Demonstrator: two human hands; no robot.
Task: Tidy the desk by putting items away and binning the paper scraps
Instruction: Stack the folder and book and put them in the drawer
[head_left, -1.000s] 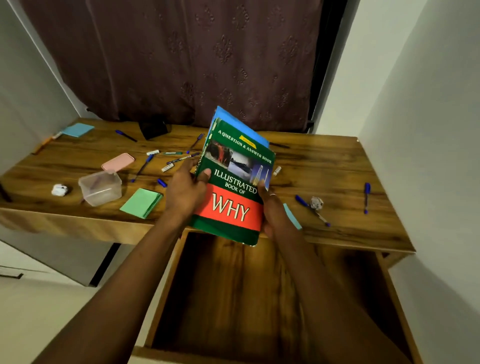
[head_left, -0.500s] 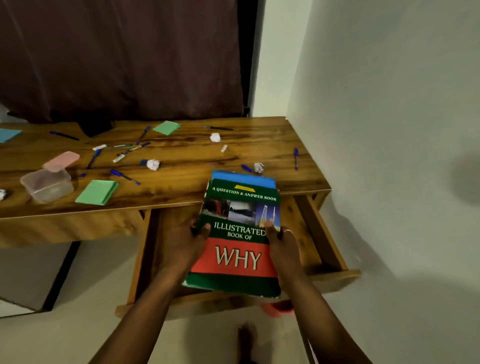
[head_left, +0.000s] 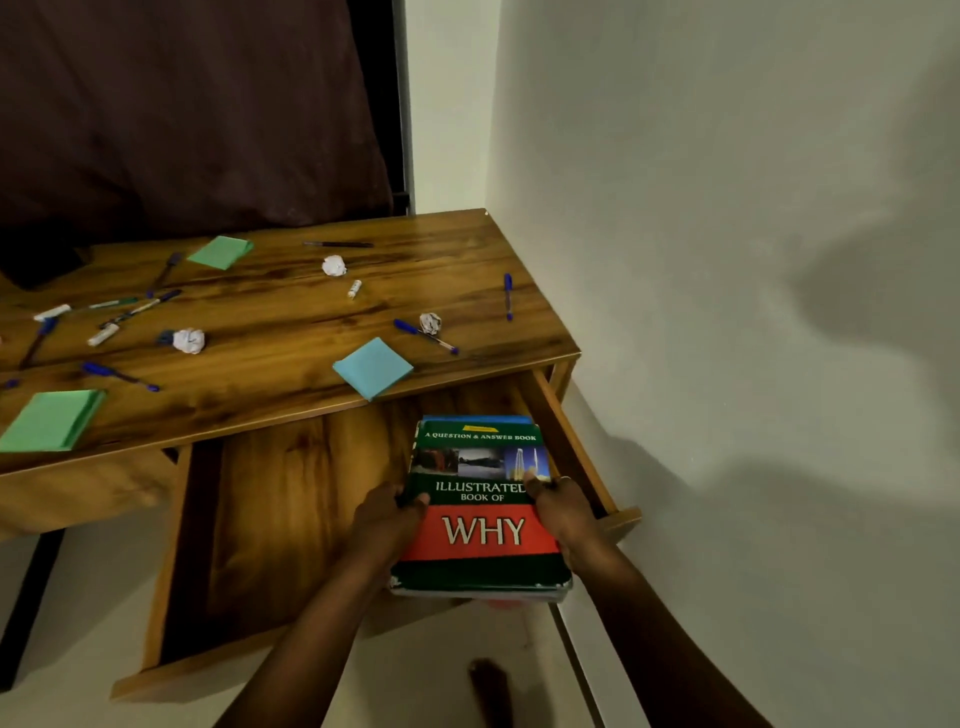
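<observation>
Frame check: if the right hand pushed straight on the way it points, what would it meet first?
The way looks free: the right hand, gripping the green-and-red book, points into the open wooden drawer, toward its back under the wooden desk; depth unclear.

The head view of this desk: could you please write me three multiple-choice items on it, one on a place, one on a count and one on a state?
1. Where is the green book?
A. on the floor
B. at the right side of the open drawer
C. on a shelf

2. How many crumpled paper balls lie on the desk?
A. one
B. three
C. six

3. How is the green book held?
A. both hands grip its sides
B. one hand alone grips it
C. no hand touches it

Answers:
1 B: its far end sits between the drawer's walls, close to the right one.
2 B: three white balls show on the wood.
3 A: the left hand and the right hand each clasp a side edge.
</observation>
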